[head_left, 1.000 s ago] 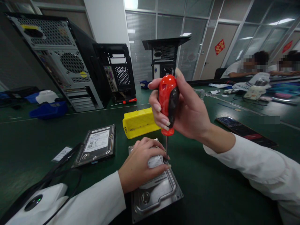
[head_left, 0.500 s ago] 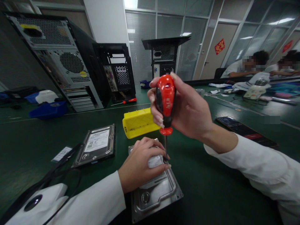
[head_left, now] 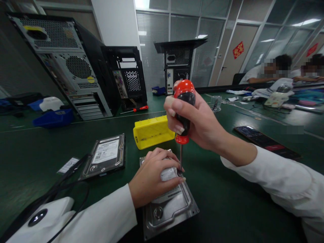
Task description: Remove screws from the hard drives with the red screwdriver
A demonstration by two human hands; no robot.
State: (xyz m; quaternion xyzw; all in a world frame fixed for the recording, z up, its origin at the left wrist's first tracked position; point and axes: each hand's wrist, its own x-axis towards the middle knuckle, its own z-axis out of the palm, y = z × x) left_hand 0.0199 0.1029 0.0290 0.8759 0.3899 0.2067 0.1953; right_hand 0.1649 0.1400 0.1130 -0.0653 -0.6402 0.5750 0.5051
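My right hand [head_left: 199, 123] is wrapped round the red and black handle of a screwdriver [head_left: 184, 101], held upright with its tip on the top of a silver hard drive [head_left: 169, 206] lying flat on the green table. My left hand [head_left: 152, 177] presses down on the drive's upper half, fingers curled over its label beside the screwdriver's shaft. A second hard drive [head_left: 105, 156] lies flat to the left, apart from both hands.
A yellow plastic box [head_left: 152, 131] sits just behind the drive. Open computer cases [head_left: 63, 64] stand at the back left and centre. A phone [head_left: 265, 141] lies at the right. Black cables [head_left: 63, 184] and a white device [head_left: 43, 216] are at near left. Other people sit far right.
The screwdriver handle has turned in my right hand, the fingers regripping lower on it. My left hand and the drive have stayed still.
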